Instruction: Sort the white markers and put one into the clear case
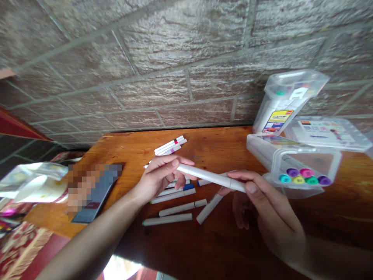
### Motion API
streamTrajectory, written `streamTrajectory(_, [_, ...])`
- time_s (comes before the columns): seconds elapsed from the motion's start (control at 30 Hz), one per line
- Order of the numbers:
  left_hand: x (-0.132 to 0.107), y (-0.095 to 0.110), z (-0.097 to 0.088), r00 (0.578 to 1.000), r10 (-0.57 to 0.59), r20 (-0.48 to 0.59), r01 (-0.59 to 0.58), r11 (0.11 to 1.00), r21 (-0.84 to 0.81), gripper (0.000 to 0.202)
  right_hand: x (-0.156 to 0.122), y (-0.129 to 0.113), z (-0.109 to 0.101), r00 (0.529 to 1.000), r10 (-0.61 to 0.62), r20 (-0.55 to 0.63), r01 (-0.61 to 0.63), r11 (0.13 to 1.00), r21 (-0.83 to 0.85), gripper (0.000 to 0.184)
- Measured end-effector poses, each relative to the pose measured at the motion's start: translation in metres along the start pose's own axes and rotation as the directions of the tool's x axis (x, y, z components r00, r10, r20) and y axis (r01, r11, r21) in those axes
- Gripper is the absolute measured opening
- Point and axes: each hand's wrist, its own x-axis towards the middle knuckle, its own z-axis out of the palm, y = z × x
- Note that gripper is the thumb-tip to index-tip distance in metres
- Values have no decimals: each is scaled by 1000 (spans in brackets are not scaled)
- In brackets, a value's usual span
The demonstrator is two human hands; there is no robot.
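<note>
A white marker (211, 175) is held level above the wooden table, stretched between both hands. My left hand (164, 173) pinches its left end between thumb and fingers. At the other end, the thumb and fingers of my right hand (268, 202) close around it. Below lie several loose white markers, among them a green-tipped marker (167, 219), a dark-tipped marker (183, 207) and a red-tipped marker (208, 210) lying slantwise. Behind my left hand rests a small group of white pens (170, 145) with coloured bands. My left hand partly hides the markers beneath it.
On the right, an open clear case (305, 153) lies on its side with several coloured marker ends showing. Behind it stand an upright clear marker box (284, 103) and a flat clear box (329, 132). A dark phone (97, 194) lies left. The brick wall (186, 70) borders the table (128, 149).
</note>
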Motion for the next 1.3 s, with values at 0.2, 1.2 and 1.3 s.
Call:
streamTrajectory(0.2, [-3, -2, 0, 1000, 11, -17, -10, 999, 42, 31, 1, 0, 0, 1000, -9, -12, 9, 999, -44, 27])
streamTrajectory(1.2, [-3, -3, 11, 991, 130, -16, -107, 876, 470, 16, 6, 4, -2, 998, -41, 49, 50, 978, -203, 28])
streamTrajectory(1.3, [-4, -3, 12, 985, 175, -2, -148, 840, 523, 14, 7, 3, -2, 998, -48, 46, 57, 973, -224, 27])
